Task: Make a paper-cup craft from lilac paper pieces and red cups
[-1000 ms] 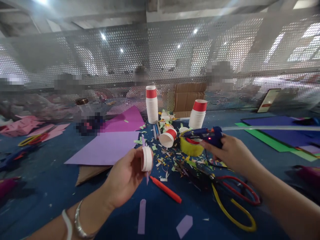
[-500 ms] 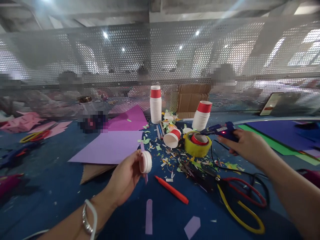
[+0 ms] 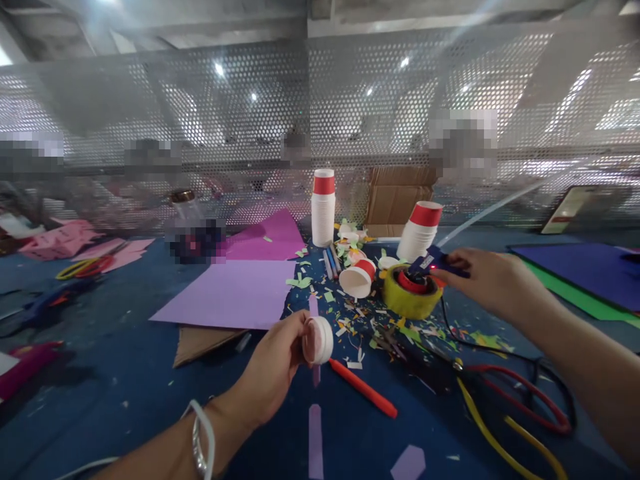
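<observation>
My left hand point(image 3: 280, 363) pinches a short white paper ring point(image 3: 324, 340), like the cut end of a cup, with a purple strip behind it. On the right, my right hand point(image 3: 493, 277) grips a dark blue glue gun point(image 3: 440, 262) with a small red light. Its nozzle points down into the middle of a yellow tape roll point(image 3: 413, 305). A cut cup with a red band point(image 3: 356, 280) lies on its side left of the roll. An orange marker point(image 3: 364, 389) lies right of the white ring.
Scissors with red and yellow handles point(image 3: 457, 365) lie at the front right. Two cup stacks point(image 3: 323, 213) stand at the back. Lilac paper point(image 3: 230, 293) is at the left, and blue sheets point(image 3: 580, 273) at the right. Paper scraps litter the middle. A perforated screen point(image 3: 350, 120) rises behind.
The view has shifted, so most things sit further right. The glue gun has tipped from nearly level to nose down into the tape roll. The white ring faces the camera more.
</observation>
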Action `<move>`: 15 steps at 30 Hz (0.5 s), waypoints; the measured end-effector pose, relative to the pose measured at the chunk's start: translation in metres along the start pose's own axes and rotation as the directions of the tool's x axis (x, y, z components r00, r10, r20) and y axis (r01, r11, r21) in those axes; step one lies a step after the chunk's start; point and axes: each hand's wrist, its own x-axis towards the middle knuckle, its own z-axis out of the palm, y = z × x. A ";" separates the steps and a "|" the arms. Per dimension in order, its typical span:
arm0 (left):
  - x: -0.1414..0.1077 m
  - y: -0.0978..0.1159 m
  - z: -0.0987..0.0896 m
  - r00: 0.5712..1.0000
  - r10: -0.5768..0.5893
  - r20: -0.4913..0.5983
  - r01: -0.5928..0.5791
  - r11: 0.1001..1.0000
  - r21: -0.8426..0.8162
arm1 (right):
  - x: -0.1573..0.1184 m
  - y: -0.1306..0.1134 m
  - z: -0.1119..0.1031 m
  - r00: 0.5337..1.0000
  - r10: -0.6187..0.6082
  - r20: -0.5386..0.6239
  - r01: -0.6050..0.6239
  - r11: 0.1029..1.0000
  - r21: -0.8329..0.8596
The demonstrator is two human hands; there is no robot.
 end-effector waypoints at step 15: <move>-0.008 -0.003 0.005 0.998 -0.049 0.049 0.048 0.999 0.023 | -0.001 -0.002 -0.009 0.998 0.017 0.057 -0.005 0.981 -0.195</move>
